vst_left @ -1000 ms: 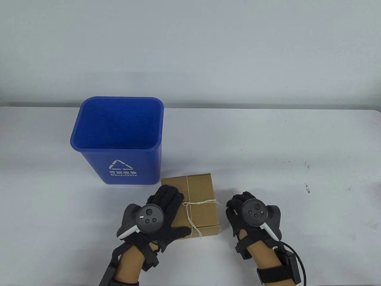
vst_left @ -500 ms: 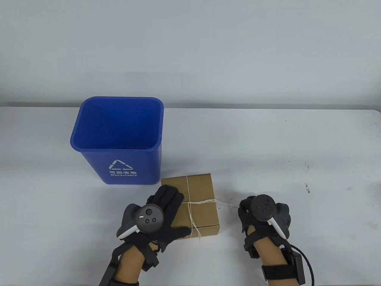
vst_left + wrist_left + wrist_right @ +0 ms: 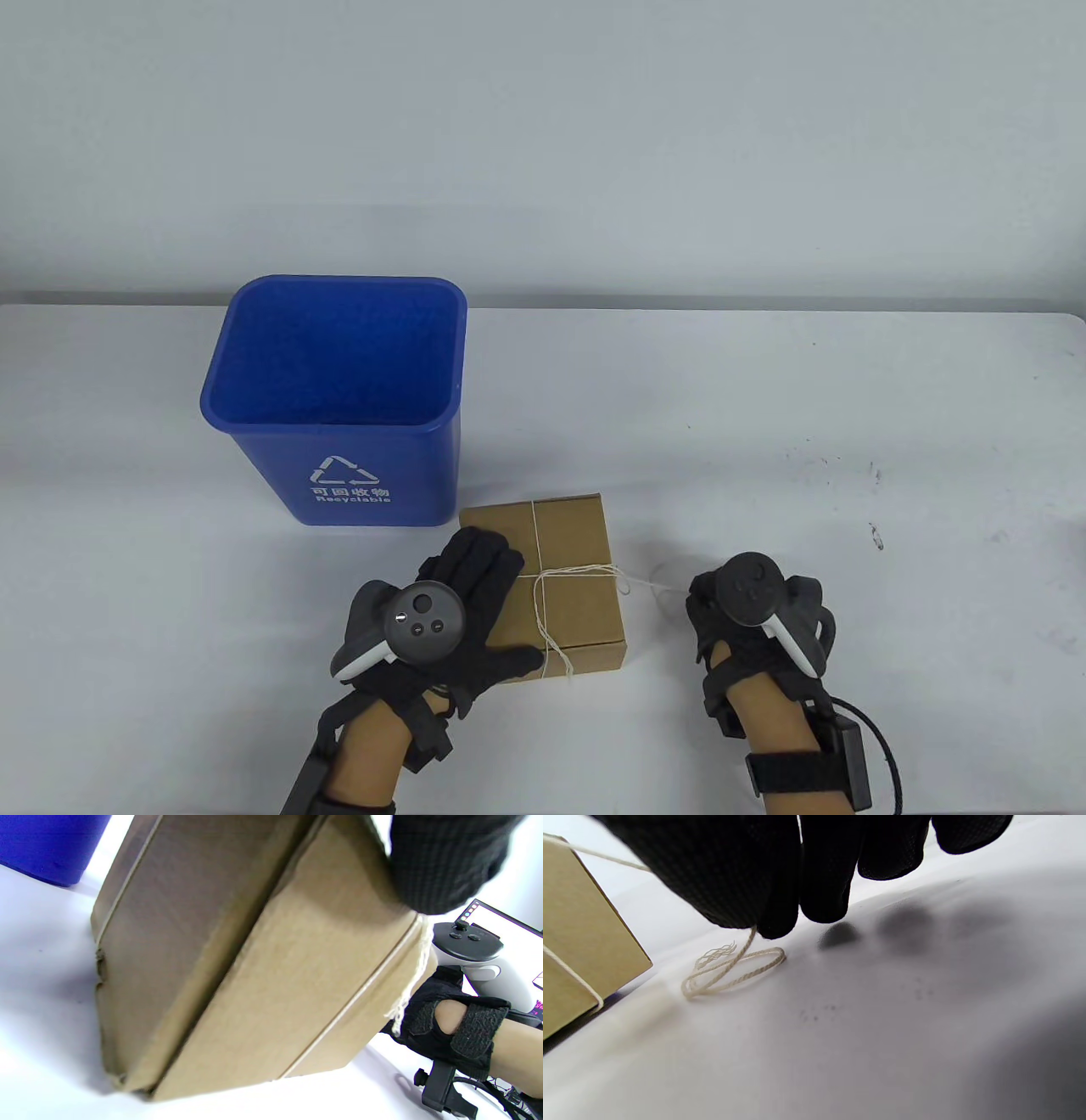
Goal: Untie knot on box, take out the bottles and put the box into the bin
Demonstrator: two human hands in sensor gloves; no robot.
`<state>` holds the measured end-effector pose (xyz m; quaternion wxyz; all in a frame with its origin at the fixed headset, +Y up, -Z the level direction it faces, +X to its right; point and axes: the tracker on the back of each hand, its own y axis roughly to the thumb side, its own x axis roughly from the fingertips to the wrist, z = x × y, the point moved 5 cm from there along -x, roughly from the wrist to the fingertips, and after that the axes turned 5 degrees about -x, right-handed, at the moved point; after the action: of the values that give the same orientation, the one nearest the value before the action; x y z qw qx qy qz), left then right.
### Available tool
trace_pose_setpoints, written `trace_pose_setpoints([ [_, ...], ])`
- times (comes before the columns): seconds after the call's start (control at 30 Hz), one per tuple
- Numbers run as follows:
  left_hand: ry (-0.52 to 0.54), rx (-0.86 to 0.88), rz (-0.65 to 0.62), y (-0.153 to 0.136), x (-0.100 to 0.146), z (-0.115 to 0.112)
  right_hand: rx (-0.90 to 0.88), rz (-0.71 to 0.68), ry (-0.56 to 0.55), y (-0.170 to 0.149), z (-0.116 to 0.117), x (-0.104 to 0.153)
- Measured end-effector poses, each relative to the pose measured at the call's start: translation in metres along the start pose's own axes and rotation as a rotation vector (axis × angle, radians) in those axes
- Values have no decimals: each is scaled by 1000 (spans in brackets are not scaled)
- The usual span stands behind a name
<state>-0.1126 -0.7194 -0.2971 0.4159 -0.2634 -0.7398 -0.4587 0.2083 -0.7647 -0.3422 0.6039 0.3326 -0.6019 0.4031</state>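
— Which step are we on?

— The first, by our reading: untying. Our left hand (image 3: 462, 594) lies flat with straight fingers on the brown cardboard box (image 3: 577, 611), which sits on the white counter (image 3: 764, 407) just in front of the blue plastic recycling bin (image 3: 339, 475). Our right hand (image 3: 738, 611), beside the box, pinches the pale twine (image 3: 734, 963) in curled fingers (image 3: 772, 921).

— And next?

— We judge a longer pull away from the box, holding it down, until the knot (image 3: 540, 580) gives.

— What's inside things?

— The bin looks empty; the box is closed, so we cannot see any bottles.
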Motion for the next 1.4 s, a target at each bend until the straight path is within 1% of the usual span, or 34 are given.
trace_pose_setpoints([
  [0.13,-3,4,-4,0,0,0,-57,5,-39,-4,-11,1],
  [0.2,-4,4,-5,0,0,0,-106,-9,-75,-3,-21,4],
  [0.43,-10,13,-9,-1,-1,0,-222,-146,-163,15,-64,20],
  [0.57,-12,17,-9,-1,-1,0,-206,-188,-220,30,-90,21],
  [0.6,-13,18,-8,-1,-1,0,-166,-195,-229,37,-98,19],
  [0.67,-17,14,-6,-1,-2,0,-113,-205,-226,49,-106,15],
  [0.73,-20,12,-6,-1,-2,0,-89,-203,-209,63,-112,12],
  [0.8,-21,11,-7,-1,-3,0,-73,-237,-208,81,-116,11],
  [0.83,-23,9,-6,-1,-3,0,-27,-363,-264,102,-122,11],
  [0.87,-22,8,-6,-1,-3,0,42,-437,-303,122,-128,11],
  [0.93,-21,6,-6,-1,-3,0,108,-465,-290,148,-131,10],
  [0.97,-19,3,-7,-1,-3,1,89,-490,-260,161,-130,11],
  [1.03,-16,-2,-7,-1,-3,1,32,-550,-164,181,-116,13],
  [1.1,-14,-5,-8,-1,-3,1,47,-607,-50,196,-86,17],
  [1.2,-11,-5,-11,-1,-3,1,115,-659,127,202,-37,21],
  [1.27,-7,-11,-12,-1,-3,1,131,-677,173,200,-17,23],
  [1.4,9,-28,-19,1,-2,2,125,-689,191,196,1,21],
])
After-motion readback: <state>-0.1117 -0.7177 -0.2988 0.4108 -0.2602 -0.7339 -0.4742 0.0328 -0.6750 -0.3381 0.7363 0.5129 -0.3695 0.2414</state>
